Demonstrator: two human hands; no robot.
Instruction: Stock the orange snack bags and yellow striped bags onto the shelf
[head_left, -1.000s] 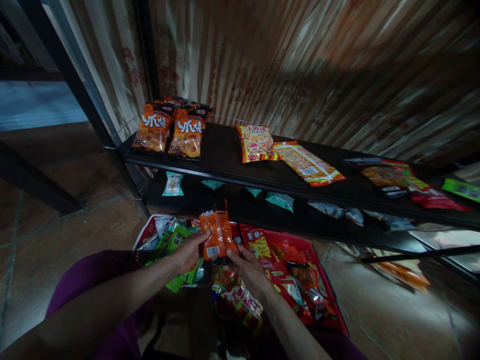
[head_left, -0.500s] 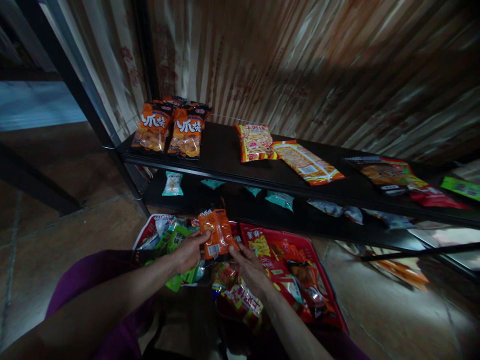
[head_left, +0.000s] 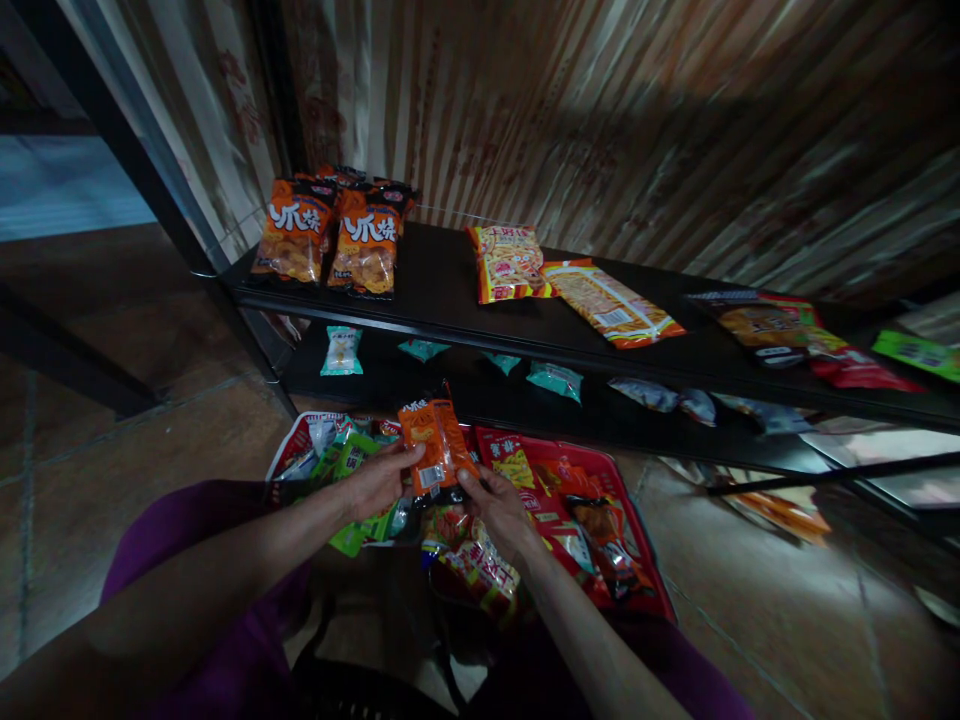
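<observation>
Between my two hands is an orange snack bag (head_left: 435, 445) with a barcode on the side facing me. My left hand (head_left: 379, 482) grips its left edge, thumb on top. At its lower right edge, my right hand (head_left: 499, 508) pinches it. The bag is held above two baskets. Beneath and to the left, a red-and-white basket (head_left: 283, 450) holds green and other packets. A red basket (head_left: 646, 535) to the right is full of red, orange and yellow snack bags. Orange-and-black snack bags (head_left: 365, 245) stand at the left of the upper shelf.
A black shelf (head_left: 435, 280) runs across the front, bearing yellow noodle-snack bags (head_left: 510, 262) and other packets (head_left: 780, 330). Small teal packets (head_left: 343, 350) lie on the lower shelf. A black metal post (head_left: 142, 170) stands at left, and a striped curtain (head_left: 525, 120) hangs behind.
The view has shifted slightly, so shelf and baskets sit a little higher in the picture. Both hands keep hold of the orange snack bag in nearly the same pose.
</observation>
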